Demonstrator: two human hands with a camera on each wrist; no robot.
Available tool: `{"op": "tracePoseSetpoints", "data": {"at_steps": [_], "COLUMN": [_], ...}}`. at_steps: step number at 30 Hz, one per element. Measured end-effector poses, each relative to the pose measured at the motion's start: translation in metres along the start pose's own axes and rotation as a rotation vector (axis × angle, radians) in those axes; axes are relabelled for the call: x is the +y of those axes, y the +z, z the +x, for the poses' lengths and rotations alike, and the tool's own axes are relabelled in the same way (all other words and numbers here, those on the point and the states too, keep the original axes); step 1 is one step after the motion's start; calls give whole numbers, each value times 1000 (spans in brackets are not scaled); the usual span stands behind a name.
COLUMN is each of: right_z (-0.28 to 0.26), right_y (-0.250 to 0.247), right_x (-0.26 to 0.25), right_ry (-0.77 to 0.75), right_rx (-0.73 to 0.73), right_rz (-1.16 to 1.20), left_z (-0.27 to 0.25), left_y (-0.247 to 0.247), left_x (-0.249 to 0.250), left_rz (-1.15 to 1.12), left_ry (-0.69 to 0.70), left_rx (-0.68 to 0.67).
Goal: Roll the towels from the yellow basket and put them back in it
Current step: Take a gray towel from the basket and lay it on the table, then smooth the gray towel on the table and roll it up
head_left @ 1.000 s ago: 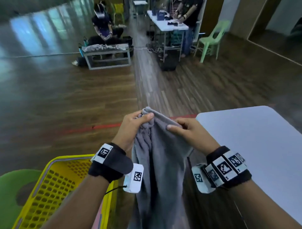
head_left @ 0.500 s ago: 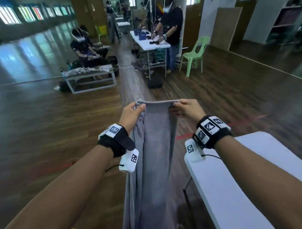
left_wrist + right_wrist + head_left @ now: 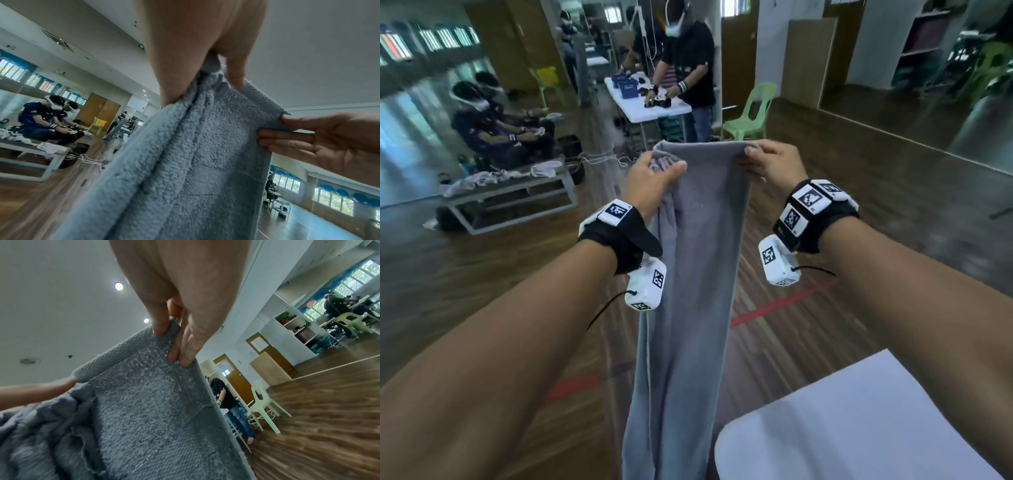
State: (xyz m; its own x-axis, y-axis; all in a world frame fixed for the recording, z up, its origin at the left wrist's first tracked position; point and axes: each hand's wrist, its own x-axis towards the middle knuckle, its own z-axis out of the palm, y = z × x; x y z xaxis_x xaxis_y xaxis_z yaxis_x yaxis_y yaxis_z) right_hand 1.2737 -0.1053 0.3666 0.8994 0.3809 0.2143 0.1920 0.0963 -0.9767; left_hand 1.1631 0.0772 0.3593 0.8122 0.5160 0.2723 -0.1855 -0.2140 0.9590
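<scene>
At the near right corner of the head view lies the white desk [image 3: 859, 421], bare where it shows, and the grey towel [image 3: 688, 308] hangs just beside its left edge without resting on it. A second ago the towel's top was bunched between hands held close together, low over the yellow basket; now both arms are raised and stretched forward, the top hem is pulled out nearly flat, and the basket has dropped out of view. That suggests the towel is being straightened before any rolling starts. The left hand [image 3: 654, 178] pinches the gathered left corner, thumb over the folds. The right hand [image 3: 774, 164] pinches the right corner, its fingers [image 3: 180, 352] pressed to the cloth. Farther off, other people work at a white table [image 3: 647, 106].
</scene>
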Motion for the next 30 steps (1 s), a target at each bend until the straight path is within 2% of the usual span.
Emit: {"op": "tracePoseSetpoints", "data": {"at_steps": [4, 7, 8, 11, 12, 14, 16, 19, 20, 22, 23, 24, 25, 26, 27, 29, 30], "right_z": [26, 31, 28, -4, -24, -79, -150, -284, -332, -415, -450, -474, -491, -501, -504, -505, -503], "right_y": [-50, -102, -122, -190, -213, -254, -291, -348, -372, -409, -421, -431, -435, -434, -427, -401, -387], "right_x": [-6, 3, 10, 44, 61, 105, 158, 227, 245, 254, 251, 247, 241, 238, 235, 240, 250], "right_ry": [-58, -75, -68, 6, 47, 113, 204, 555, 667, 897, 1019, 1121, 1196, 1177, 1070, 713, 611], "right_rx": [56, 149, 187, 342, 384, 378, 266, -50, -90, -121, -104, -76, -27, 31, 59, 19, -30], "right_rz": [-124, -270, -356, -692, -784, -921, -1095, -1359, -1420, -1519, -1565, -1632, -1678, -1717, -1705, -1546, -1437], "left_z": [17, 9, -1, -53, -77, -136, -206, -337, -382, -457, -485, -504, -518, -529, -534, -532, -528], "left_y": [33, 38, 36, 32, 30, 32, 49, 101, 121, 157, 172, 185, 195, 200, 201, 195, 189], "left_x": [1, -16, -25, -69, -92, -145, -191, -228, -237, -235, -224, -212, -203, -198, -196, -199, -204], "left_rz": [-2, 135, 202, 446, 556, 721, 764, 712, 661, 536, 471, 424, 392, 401, 507, 884, 1043], "left_ry": [18, 17, 28, 46, -7, -162, -254, -281, -273, -299, -339, -381, -430, -459, -428, -245, -204], "left_rx": [-115, -54, -43, -121, -131, -176, -326, -593, -675, -901, -1062, -1218, -1312, -1308, -1210, -905, -838]}}
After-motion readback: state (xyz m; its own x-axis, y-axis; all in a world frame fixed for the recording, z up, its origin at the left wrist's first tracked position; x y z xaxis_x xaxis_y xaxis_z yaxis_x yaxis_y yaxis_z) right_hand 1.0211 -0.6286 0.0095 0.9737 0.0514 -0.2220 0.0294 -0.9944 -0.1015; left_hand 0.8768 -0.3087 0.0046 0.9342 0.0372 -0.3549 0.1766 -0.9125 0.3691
